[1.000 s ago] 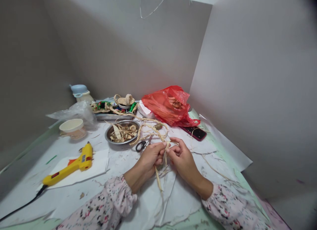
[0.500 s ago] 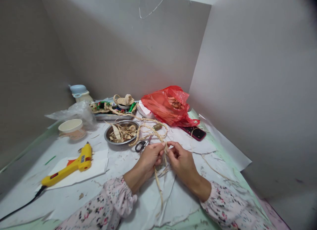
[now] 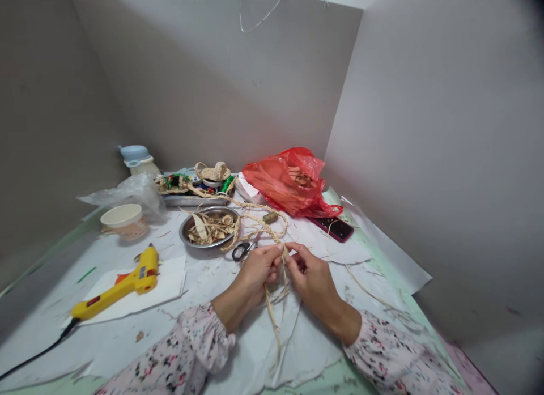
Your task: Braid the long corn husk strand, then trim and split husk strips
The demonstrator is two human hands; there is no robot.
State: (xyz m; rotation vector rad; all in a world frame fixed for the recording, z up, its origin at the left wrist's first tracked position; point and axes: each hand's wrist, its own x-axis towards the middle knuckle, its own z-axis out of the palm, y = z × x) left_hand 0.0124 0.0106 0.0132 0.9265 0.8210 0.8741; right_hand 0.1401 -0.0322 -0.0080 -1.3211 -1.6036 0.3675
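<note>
A pale straw braid runs from the back tray in loops down to my fingertips. My left hand pinches its working end between thumb and forefinger. Close beside it, almost touching, my right hand is closed on the straw strands at the same spot, thumb and fingers pressed together. Loose straw strands hang below both hands toward the table's front. Just beyond my left hand lie black-handled scissors, their blades partly hidden. The exact crossing of the strands is covered by my fingers.
A metal bowl of straw scraps stands left of the braid. A yellow glue gun rests on paper at left, near a paper cup. Farther back are a metal tray, a red plastic bag and a phone.
My right forefinger, raised and apart a second ago, has come down against the braid end beside my left fingertips. My left hand has hardly moved.
</note>
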